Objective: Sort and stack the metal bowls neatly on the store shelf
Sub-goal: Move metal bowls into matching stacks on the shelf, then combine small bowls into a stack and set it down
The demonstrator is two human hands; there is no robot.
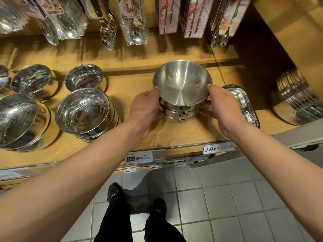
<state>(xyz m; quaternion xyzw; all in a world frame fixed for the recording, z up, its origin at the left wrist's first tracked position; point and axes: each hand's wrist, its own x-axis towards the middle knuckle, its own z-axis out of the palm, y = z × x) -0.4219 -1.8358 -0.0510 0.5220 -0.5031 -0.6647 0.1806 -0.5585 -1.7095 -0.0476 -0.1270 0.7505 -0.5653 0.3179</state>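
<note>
Both hands clasp a stack of brushed metal bowls [182,95] standing on the wooden shelf [183,137]: the left hand [146,107] curls round its left side, the right hand [222,109] round its right. A divided steel tray [244,105] lies just beyond the right hand; shiny bowls [83,110] sit well left of the left hand.

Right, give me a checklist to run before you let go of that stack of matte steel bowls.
1. Left hand grips the stack of matte steel bowls on its side: ok.
2. Right hand holds the opposite side: ok.
3. Bowls nested evenly, the 304 labels lined up at the front: ok.
4. Stack resting flat on the wooden shelf: cannot tell, the hands hide the base.
5. Clear of the steel divided tray on the right: cannot tell, the right hand covers the gap.
6. Gap to the shiny steel bowl stack on the left: ok.
</note>
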